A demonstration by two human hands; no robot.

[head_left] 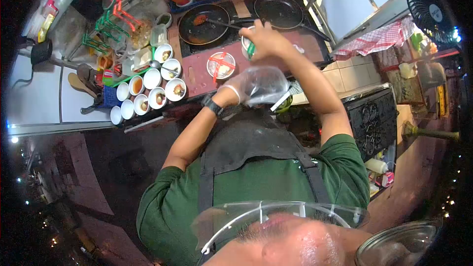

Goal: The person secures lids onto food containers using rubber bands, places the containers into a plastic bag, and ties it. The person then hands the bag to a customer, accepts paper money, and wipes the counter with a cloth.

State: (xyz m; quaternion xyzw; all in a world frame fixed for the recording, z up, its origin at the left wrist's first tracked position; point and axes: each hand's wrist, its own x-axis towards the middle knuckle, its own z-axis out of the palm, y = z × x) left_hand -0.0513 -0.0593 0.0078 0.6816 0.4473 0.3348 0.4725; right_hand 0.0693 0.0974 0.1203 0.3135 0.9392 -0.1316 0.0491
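Observation:
My left hand (pixel 240 84), with a dark watch at the wrist, holds a clear plastic bag (pixel 266 85); the plastic blurs its fingers. My right hand (pixel 263 40) reaches over the reddish counter (pixel 197 71), its fingers wrapped round a white container (pixel 245 44) with a green patch on its side. Between the hands and the left-hand bowls stands a white tub (pixel 220 65) with red bands crossed over its top.
Several white bowls (pixel 152 79), some with food, stand at the left. A pan (pixel 204 32) with a spatula and red food lies ahead, a second pan (pixel 279 11) to its right. A fan (pixel 433 12) and checked cloth (pixel 374 39) are at the right.

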